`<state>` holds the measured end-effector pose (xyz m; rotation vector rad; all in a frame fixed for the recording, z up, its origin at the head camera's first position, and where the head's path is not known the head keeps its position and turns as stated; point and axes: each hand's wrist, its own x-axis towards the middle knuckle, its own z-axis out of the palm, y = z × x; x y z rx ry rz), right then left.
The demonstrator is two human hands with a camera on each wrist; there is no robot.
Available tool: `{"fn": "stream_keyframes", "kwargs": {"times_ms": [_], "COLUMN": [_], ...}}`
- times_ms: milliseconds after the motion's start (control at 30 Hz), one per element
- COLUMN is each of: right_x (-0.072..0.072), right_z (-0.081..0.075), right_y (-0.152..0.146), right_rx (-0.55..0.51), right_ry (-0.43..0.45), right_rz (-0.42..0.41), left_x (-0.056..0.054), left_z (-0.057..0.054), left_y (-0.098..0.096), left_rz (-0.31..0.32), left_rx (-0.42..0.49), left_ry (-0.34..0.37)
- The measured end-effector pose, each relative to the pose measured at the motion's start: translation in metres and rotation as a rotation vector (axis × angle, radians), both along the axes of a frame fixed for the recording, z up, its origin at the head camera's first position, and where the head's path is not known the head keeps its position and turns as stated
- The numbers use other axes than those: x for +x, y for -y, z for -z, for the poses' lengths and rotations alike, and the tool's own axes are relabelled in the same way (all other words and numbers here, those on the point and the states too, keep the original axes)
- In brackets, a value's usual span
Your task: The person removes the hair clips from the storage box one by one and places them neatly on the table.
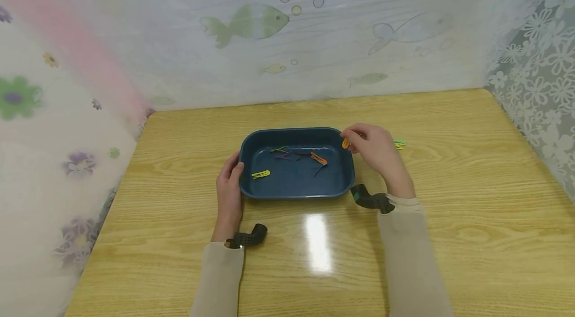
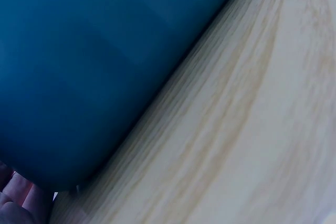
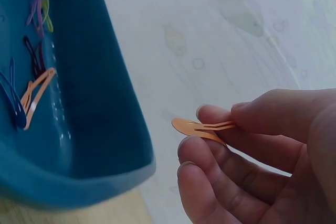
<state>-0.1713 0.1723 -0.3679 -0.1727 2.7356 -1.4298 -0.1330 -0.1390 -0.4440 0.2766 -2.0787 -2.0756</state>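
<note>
1. Nearest, at the bottom edge of the head view, are two beige sleeves [image 1: 218,279]; at each cuff a black wrist camera [image 1: 372,200] juts inward over the table [image 1: 471,192].
2. At centre-left, the left hand [image 1: 230,187] grips the left end of the tray [image 1: 287,184], thumb at the rim. In the left wrist view the tray's outer wall fills the upper left and blocks most of that hand; only a few fingers show at lower left.
3. Right of centre, the right hand [image 1: 373,147] pinches an orange clip [image 3: 184,126] between thumb and fingers, near the tray's upper-right corner. The hand covers part of that corner in the head view; the right wrist view shows the clip apart from the wall.
4. Inside the tray, a yellow clip [image 1: 261,174] lies at lower left. Farther up, a purple clip [image 1: 284,156] and a green clip [image 1: 279,149] lie together; right of them a second orange clip [image 1: 319,158] touches a blue clip [image 3: 20,116], with dark clips [image 3: 37,59] beside.
5. Just right of the right hand, green and yellow clips [image 1: 400,145] lie on the table, partly hidden by it.
6. Farthest, across the top, hangs a fish-patterned sheet [image 1: 323,67].
</note>
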Motion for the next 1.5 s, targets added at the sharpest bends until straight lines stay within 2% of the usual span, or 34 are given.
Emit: {"fn": "stream_keyframes", "kwargs": {"times_ms": [233, 600, 900, 1033, 1267, 1500], "right_x": [-0.003, -0.003, -0.003, -0.004, -0.004, -0.004], "right_z": [0.003, 0.004, 0.011, 0.015, 0.020, 0.022], "right_y": [-0.009, -0.023, -0.034, -0.040, -0.053, -0.060], "right_rx": [0.002, 0.010, 0.003, 0.022, 0.019, 0.023], "right_ry": [0.022, 0.001, -0.003, -0.007, -0.009, 0.007], "right_rz": [0.059, 0.068, 0.134, 0.152, 0.199, 0.220], "left_x": [0.000, 0.001, -0.001, 0.000, 0.008, 0.009], "left_z": [0.000, 0.001, 0.000, -0.004, -0.019, -0.022], "left_y": [0.000, 0.001, 0.001, 0.001, -0.005, -0.006], "left_rz": [-0.002, -0.009, -0.001, 0.008, 0.024, 0.020], "left_rx": [0.002, -0.002, -0.004, 0.006, -0.016, -0.026], "left_ry": [-0.002, -0.002, -0.008, 0.003, 0.007, 0.001]}}
